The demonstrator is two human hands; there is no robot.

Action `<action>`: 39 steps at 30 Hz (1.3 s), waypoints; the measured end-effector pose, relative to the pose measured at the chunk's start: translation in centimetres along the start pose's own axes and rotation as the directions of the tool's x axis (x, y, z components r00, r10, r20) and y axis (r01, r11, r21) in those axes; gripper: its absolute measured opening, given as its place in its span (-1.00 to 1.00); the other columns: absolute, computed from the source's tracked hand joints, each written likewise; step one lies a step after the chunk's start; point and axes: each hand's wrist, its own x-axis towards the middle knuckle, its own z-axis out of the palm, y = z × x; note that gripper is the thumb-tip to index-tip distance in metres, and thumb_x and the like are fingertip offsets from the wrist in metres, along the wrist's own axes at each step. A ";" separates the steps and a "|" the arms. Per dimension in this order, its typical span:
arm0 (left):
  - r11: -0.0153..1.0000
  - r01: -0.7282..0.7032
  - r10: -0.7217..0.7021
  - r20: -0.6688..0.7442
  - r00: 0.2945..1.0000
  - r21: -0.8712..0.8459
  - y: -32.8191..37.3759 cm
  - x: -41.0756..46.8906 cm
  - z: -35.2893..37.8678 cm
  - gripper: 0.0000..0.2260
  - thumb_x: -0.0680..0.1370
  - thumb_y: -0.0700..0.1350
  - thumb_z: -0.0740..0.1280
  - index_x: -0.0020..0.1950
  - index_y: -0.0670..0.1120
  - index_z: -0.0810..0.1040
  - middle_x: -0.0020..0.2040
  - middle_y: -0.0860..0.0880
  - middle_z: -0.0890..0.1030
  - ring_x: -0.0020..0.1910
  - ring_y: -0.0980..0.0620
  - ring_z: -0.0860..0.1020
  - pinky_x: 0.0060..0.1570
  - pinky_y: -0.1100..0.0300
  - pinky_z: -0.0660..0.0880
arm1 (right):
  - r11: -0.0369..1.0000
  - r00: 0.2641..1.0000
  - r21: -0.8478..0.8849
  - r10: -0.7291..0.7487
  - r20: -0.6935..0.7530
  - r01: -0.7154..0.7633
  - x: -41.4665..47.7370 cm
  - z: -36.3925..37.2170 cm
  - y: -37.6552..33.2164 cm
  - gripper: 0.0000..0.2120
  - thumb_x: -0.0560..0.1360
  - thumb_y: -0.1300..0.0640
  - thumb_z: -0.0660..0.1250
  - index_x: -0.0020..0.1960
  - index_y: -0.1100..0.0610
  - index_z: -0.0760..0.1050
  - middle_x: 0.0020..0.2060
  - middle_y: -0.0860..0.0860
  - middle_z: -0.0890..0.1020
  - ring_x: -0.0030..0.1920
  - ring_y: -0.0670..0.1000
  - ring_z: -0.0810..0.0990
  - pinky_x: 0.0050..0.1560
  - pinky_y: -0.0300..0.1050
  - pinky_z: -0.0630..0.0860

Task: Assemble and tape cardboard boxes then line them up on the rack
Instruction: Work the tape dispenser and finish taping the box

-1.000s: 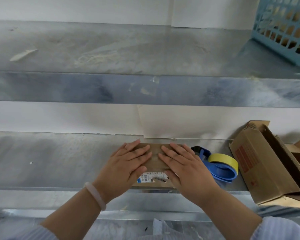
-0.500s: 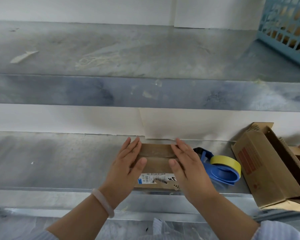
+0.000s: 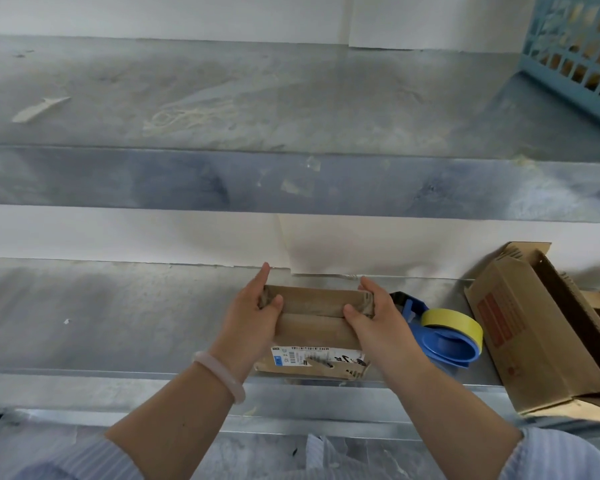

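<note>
A small taped cardboard box (image 3: pixel 314 323) with a white shipping label lies on the metal rack shelf (image 3: pixel 118 313), near its front edge. My left hand (image 3: pixel 252 318) grips the box's left end, thumb on top and fingers down the side. The box's right end sits in the grip of my right hand (image 3: pixel 373 318), held the same way. A blue tape dispenser with a yellow roll (image 3: pixel 445 332) rests on the shelf just right of the box, partly behind my right hand.
An open, empty cardboard box (image 3: pixel 541 327) lies tilted at the shelf's right end. A blue plastic basket (image 3: pixel 579 46) stands on the upper shelf at the far right. A paper scrap (image 3: pixel 39 109) lies on the upper shelf's left. White wall backs the rack.
Both hands slid from lying flat on the box's top outward to its two ends and now grip them. The box's top with its tape seam is uncovered.
</note>
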 end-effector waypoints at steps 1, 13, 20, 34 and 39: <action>0.997 0.017 -0.016 0.015 1.000 -0.070 0.0 0.0 -0.1 -0.51 0.62 -0.16 0.24 0.50 0.16 0.23 -0.09 0.29 0.39 -0.16 0.36 0.41 -0.24 0.59 0.35 | 0.999 1.000 0.036 0.014 0.019 -0.014 0.0 -0.2 0.0 -0.49 0.59 -0.01 0.27 0.48 -0.23 0.19 0.01 -0.34 0.42 0.00 -0.19 0.55 -0.16 -0.34 0.53; 0.977 -0.007 0.022 0.068 0.997 -0.215 -0.7 -0.4 -0.6 -0.67 0.68 -0.16 0.10 0.25 0.29 0.39 0.24 0.30 0.46 0.19 0.27 0.43 -0.06 0.50 0.40 | 0.995 0.998 0.085 0.059 0.022 -0.061 0.2 -0.3 0.2 -0.75 0.66 0.00 0.12 0.06 -0.39 0.39 -0.08 -0.20 0.55 -0.25 -0.20 0.56 -0.40 -0.38 0.50; 0.937 0.000 0.018 0.046 0.999 -0.350 -1.2 -2.0 -2.1 -0.74 0.65 0.01 0.11 0.31 0.16 0.44 0.07 0.01 0.65 0.04 0.04 0.64 -0.07 0.27 0.57 | 0.979 0.997 0.188 0.075 -0.008 -0.072 0.3 -0.5 0.5 -0.75 0.64 -0.05 0.14 0.24 -0.34 0.41 0.02 -0.20 0.52 0.00 -0.14 0.53 -0.02 -0.16 0.53; 0.972 -0.215 0.214 -0.026 0.977 -0.097 -2.8 -7.6 -4.8 -0.29 0.19 0.10 0.62 0.27 0.19 0.40 0.25 0.14 0.45 0.25 0.21 0.46 -0.08 0.30 0.57 | 0.971 0.992 0.225 -0.097 0.075 0.077 -0.2 -1.6 -1.6 -0.79 0.59 -0.03 0.28 0.21 -0.17 0.52 0.09 -0.15 0.60 0.08 -0.11 0.59 0.16 -0.07 0.56; 0.970 -0.223 0.171 -0.378 0.910 -0.098 -2.7 -12.3 -6.0 -0.32 0.20 0.18 0.58 0.25 0.16 0.40 0.20 0.16 0.52 0.23 0.18 0.48 -0.11 0.15 0.63 | 0.942 0.911 0.141 -0.331 0.246 0.305 -0.6 -0.2 -3.5 -0.71 0.56 0.03 0.33 0.21 -0.28 0.45 0.11 -0.35 0.59 0.08 -0.45 0.50 -0.04 -0.46 0.43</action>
